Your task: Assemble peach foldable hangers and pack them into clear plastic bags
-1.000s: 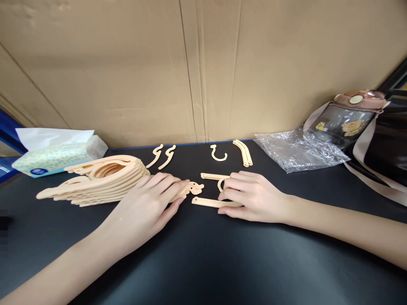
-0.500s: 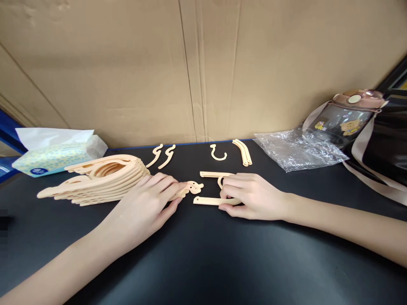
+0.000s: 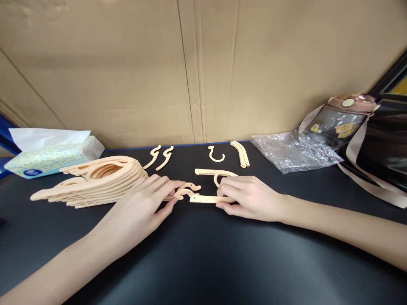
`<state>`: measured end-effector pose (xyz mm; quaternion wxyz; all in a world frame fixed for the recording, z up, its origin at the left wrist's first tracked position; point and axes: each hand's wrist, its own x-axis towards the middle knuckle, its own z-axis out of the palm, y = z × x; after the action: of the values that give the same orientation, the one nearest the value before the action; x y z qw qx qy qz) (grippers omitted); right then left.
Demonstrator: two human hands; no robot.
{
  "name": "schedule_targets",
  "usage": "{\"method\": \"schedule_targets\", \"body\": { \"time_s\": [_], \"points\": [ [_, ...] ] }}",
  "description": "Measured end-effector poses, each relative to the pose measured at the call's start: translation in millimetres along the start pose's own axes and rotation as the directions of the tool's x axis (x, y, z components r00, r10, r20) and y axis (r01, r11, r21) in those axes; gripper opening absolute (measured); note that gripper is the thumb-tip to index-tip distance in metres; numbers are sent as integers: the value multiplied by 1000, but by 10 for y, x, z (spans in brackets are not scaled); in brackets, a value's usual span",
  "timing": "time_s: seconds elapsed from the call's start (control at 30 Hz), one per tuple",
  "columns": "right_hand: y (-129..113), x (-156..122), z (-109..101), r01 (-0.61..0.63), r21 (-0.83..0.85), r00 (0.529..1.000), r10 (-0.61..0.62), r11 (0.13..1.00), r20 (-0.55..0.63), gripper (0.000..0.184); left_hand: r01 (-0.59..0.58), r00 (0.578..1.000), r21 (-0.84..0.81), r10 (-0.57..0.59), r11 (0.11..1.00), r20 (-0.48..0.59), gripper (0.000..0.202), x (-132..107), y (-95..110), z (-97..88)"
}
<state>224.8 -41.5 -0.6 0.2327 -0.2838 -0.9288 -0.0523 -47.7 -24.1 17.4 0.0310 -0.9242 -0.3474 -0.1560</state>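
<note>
My left hand (image 3: 143, 199) pinches two small curved beige hanger arm ends (image 3: 191, 186) with holes in them, side by side and slightly spread. My right hand (image 3: 251, 197) is closed around the beige hanger frame (image 3: 205, 199), whose two straight arms point left; its hook is partly behind my fingers. The nearer arm's holed tip meets or overlaps the closer arm end; whether they are joined I cannot tell. Left of my left hand lies a stack of beige hangers (image 3: 127, 180), its right end partly hidden by that hand.
Farther back on the black table (image 3: 203, 254) lie two curved arm ends (image 3: 164, 158), a loose hook (image 3: 217, 155) and some slim hanger arms (image 3: 241, 154). A tissue pack (image 3: 54, 157) stands left. On the right are a clear plastic bag (image 3: 292, 150) and a strapped bottle (image 3: 337, 123). Cardboard (image 3: 127, 72) stands behind.
The two arm ends in my left hand have spread apart. The frame's nearer arm now reaches the closer one. The whole view has shifted slightly.
</note>
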Motion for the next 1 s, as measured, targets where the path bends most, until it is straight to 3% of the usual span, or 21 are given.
{"method": "schedule_targets", "body": {
  "time_s": [0.23, 0.43, 0.67, 1.0],
  "points": [
    [-12, -2, -3, -28, -18, 1000, 27, 999, -6, 21, -28, 1000, 16, 28, 999, 11, 19, -4, 8, -7],
    [-14, -1, 4, -51, 10, 999, 51, 999, -18, 15, -39, 999, 45, 38, 998, 16, 26, -33, 23, -26],
    [-13, -11, 20, -66, 10, 995, 67, 998, -73, 15, 13, 1000, 7, -13, 1000, -1, 21, -62, 70, -63],
    [-5, -33, 26, -70, 22, 996, 71, 997, -59, 19, 60, 998, -22, -59, 998, 31, 20, -35, 186, -144]
  ]
}}
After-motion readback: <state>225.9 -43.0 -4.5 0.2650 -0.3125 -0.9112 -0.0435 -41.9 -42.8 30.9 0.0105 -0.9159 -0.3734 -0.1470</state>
